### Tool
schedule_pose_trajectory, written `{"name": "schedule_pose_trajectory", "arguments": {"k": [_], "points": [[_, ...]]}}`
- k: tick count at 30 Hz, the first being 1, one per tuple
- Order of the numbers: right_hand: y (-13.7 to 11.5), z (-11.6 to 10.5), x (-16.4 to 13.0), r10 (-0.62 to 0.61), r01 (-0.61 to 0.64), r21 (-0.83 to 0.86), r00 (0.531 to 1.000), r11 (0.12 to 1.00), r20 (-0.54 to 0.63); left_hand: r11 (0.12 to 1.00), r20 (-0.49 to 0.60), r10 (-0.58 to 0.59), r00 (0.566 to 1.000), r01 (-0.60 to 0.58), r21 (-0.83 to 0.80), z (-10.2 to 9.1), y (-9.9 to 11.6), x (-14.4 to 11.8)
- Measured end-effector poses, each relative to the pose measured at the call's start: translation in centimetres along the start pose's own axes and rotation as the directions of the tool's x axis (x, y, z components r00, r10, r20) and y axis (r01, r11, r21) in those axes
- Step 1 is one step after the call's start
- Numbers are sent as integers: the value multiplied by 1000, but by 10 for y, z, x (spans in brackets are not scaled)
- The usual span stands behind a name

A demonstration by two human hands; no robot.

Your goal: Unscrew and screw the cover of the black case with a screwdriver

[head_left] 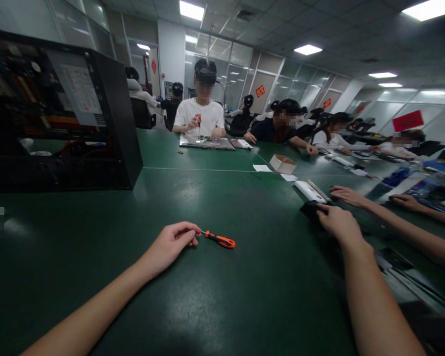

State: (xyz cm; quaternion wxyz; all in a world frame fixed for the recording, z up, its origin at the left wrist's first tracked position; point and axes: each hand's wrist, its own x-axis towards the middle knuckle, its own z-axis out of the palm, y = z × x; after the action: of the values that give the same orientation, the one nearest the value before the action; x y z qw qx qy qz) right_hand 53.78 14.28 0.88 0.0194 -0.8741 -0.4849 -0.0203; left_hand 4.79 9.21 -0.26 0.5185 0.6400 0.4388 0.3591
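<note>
here the left hand [172,244] rests on the green table [215,198], fingers curled narrow with the tips pinched at the metal tip of a small orange-handled screwdriver [219,240]; the shaft itself is mostly hidden behind the fingertips, so only the handle shows, lying flat and pointing right. the right hand [337,221] lies well apart at the right, palm down on a dark flat object [311,210], fingers bent over its edge; what that object is cannot be made out, perhaps a device cover. just beyond it lies a white flat device [309,191]. a co-worker's hand [350,195] reaches in from the right beside it, arm cut off by the frame edge. at the left stands an open black computer case [114,113], its inside dim. a small cardboard box [283,163] sits farther back.
</note>
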Motion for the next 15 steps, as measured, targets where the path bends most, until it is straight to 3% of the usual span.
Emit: {"name": "schedule_pose_trajectory", "arguments": {"k": [9,15], "points": [[-5,-3,-2,29,-29,20,1000,999,5,1000,18,-2,1000,2,7,0,0,0],[-9,-3,2,-15,15,5,1000,1000,6,1000,22,4,1000,-4,11,-1,-2,0]]}}
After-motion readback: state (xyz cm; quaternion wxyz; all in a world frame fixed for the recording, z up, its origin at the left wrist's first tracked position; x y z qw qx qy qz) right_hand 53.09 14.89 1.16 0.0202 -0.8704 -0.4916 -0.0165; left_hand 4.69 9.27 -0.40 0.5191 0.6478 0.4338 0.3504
